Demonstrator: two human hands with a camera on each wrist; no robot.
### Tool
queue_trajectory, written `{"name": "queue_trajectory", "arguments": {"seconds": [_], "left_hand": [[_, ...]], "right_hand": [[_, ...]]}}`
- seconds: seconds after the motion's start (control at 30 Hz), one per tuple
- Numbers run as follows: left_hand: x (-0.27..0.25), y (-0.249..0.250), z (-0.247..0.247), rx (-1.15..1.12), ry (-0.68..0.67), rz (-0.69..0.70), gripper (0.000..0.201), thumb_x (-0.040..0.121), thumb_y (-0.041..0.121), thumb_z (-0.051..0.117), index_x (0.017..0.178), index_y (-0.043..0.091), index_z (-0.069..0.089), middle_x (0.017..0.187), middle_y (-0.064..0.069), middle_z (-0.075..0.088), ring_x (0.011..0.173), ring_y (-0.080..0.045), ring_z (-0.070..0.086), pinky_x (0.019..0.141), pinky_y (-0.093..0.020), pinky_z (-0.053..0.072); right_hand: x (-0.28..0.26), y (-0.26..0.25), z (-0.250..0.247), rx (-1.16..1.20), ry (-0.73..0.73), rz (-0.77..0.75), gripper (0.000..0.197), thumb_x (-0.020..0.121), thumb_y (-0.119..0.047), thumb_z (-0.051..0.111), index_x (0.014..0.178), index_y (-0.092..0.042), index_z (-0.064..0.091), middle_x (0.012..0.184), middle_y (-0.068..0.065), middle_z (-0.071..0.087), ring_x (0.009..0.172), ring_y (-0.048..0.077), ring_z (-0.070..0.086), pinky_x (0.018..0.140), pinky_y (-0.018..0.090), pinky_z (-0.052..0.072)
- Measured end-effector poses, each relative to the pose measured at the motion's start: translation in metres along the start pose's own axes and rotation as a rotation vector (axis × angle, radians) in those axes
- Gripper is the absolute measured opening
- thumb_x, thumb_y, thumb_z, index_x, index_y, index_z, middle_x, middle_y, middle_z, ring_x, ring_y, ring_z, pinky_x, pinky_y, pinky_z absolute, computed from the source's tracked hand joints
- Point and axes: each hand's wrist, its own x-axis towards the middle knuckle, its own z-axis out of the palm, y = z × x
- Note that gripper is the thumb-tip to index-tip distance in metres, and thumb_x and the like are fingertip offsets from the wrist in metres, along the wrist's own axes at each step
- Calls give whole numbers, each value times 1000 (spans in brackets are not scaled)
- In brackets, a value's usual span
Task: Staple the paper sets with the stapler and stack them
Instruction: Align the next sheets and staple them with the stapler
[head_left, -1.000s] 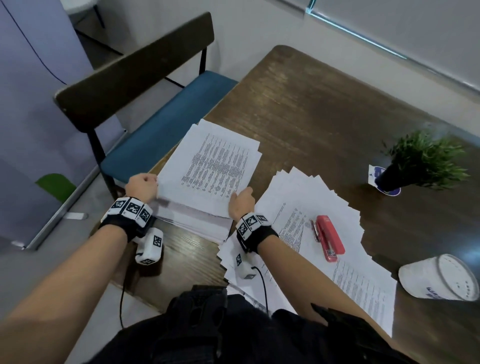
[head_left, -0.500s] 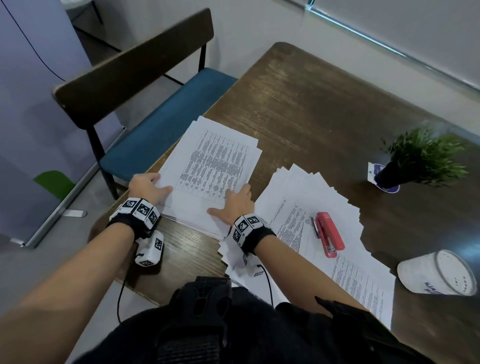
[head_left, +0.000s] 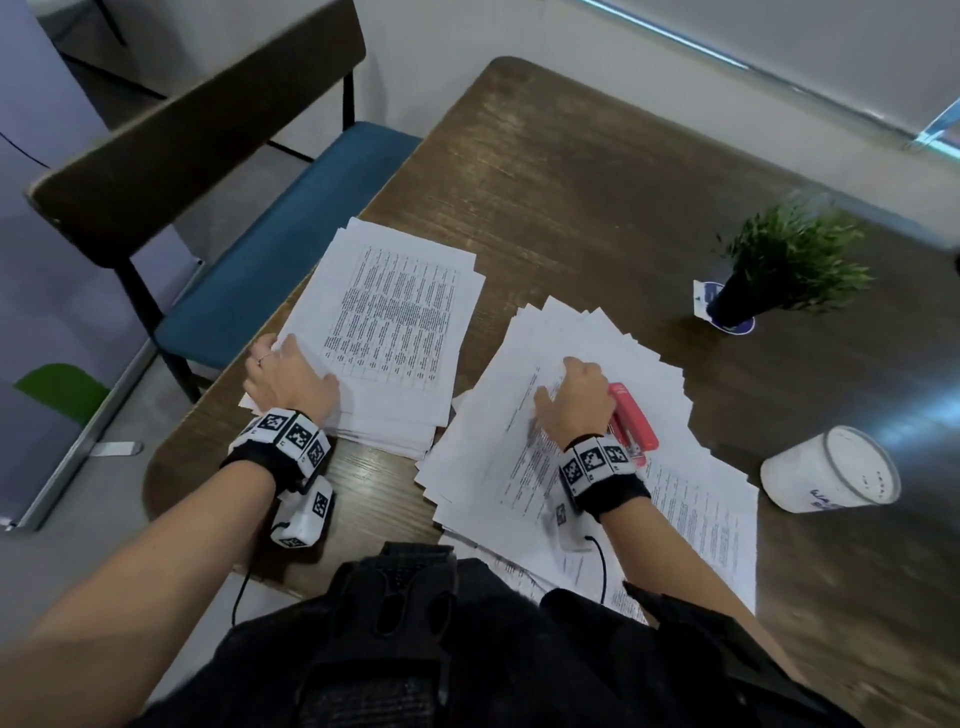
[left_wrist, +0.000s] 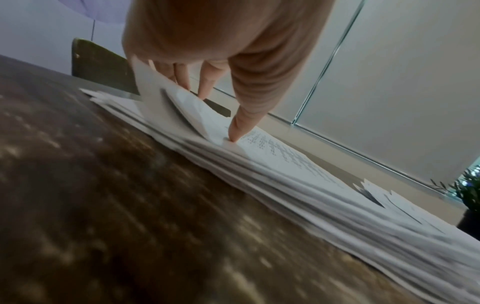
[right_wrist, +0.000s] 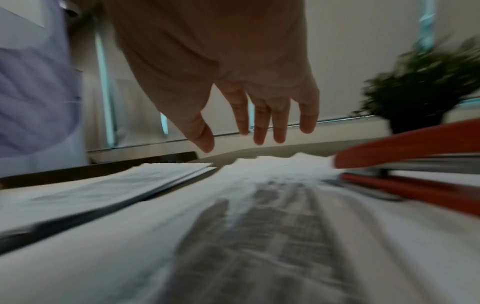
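Note:
A stack of printed paper sets (head_left: 400, 312) lies at the table's left edge. My left hand (head_left: 283, 358) rests on its near left corner. In the left wrist view the thumb (left_wrist: 233, 135) presses on the top sheet of the stack (left_wrist: 285, 164), and a corner is bent up against straight fingers. Loose fanned sheets (head_left: 597, 343) spread to the right. A red stapler (head_left: 631, 421) lies on them. My right hand (head_left: 566, 384) hovers over these sheets (right_wrist: 259, 226), just left of the stapler (right_wrist: 415, 148). Its fingers (right_wrist: 259, 131) hang relaxed and hold nothing.
A small potted plant (head_left: 779, 265) stands at the far right of the dark wooden table (head_left: 571, 156). A white cup (head_left: 831, 473) lies on its side at the near right. A chair with a blue seat (head_left: 260, 234) stands beside the table's left edge.
My right hand has left the stack and moved right, over the loose sheets beside the stapler. The stack, raised a second ago, lies flat. My left hand stays at its corner.

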Motion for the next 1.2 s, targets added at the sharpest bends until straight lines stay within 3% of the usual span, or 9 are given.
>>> {"name": "queue_trajectory", "arguments": {"seconds": [0.2,0.37,0.47,0.57,0.67,0.77,0.83,1.0,1.2], "left_hand": [[-8,7,7,-8,-8,91,49,82,12,68,130,12,58,150,-11,32,135,-35,31,111,-48,27],[-18,19,9,60,-150,195,39,89,17,56,127,12,60,147,-11,38,131,-36,37,106,-49,35],[-20,18,9,64,-155,203,40,90,19,54,129,14,58,148,-9,38,131,-34,37,106,-49,36],[-20,15,8,50,-160,210,38,90,18,53,128,15,60,147,-8,39,132,-34,38,106,-48,36],[-22,17,8,15,-175,203,34,90,15,54,123,15,64,145,-7,41,130,-32,39,106,-46,36],[-30,24,13,-48,-204,277,30,90,15,57,118,15,65,142,-7,44,127,-30,43,105,-46,36],[-40,33,18,-65,-223,366,29,88,15,59,116,16,66,140,-6,46,126,-29,44,104,-46,36],[-62,59,32,-112,-319,587,27,86,14,64,113,16,67,137,-5,48,124,-28,47,103,-46,39],[-86,77,47,-152,-458,803,24,89,12,63,112,12,68,133,-8,51,122,-24,49,105,-39,39]], "right_hand": [[0,98,-18,193,62,417,54,98,-41,45,137,-4,43,140,18,43,129,35,39,102,48,35],[-17,116,-6,222,-48,262,46,82,-51,55,111,-14,60,105,13,62,95,34,59,85,42,50],[-14,106,-5,208,3,245,34,90,-34,58,108,-6,62,104,18,62,97,37,57,81,37,46],[-13,99,-10,325,-29,286,32,92,-33,59,106,-5,63,96,11,61,87,29,55,73,29,38],[-14,107,-18,479,-64,320,40,98,-43,48,106,-7,66,98,10,65,93,28,59,81,30,41],[-20,134,-24,455,-19,431,44,98,-38,45,121,-4,61,120,15,63,114,33,55,94,33,39],[-31,157,-22,290,-50,561,59,88,-43,52,134,-6,50,135,19,51,126,36,45,101,39,37],[-66,188,-26,6,-101,888,107,62,-77,69,137,-8,38,134,22,36,126,38,36,104,44,34],[-71,197,-33,33,-100,925,133,41,-82,76,138,-2,33,139,21,36,130,37,37,106,48,39]]}}
